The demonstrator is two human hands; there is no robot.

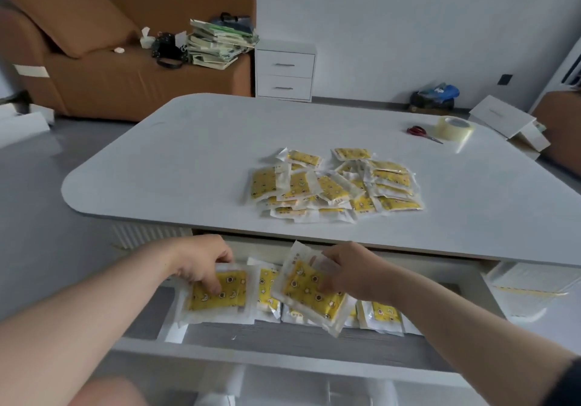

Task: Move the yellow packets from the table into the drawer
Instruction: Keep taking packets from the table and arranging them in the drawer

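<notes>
White round-cornered table [188, 160]. Brown sofa [125, 85] at 10 o'clock, white nightstand [284, 72] at 12 o'clock. On the table at 2 o'clock: one scissors [419, 132], one tape roll [454, 126]. Centre: heap of yellow packets [333, 185], overlapping, count unclear. Open drawer [283, 358] at 6 o'clock: at least three loose packets [386, 314]. Left hand [201, 262], fingers curled, holds one flat packet [229, 295] there. Right hand [352, 272] pinches one tilted packet [301, 292] just above.

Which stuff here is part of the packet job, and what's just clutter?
Job: packet pile, table, drawer, left hand holding left packet, right hand holding right packet.
Lying about: scissors, tape roll, sofa, book stack, bedside cabinet.
</notes>
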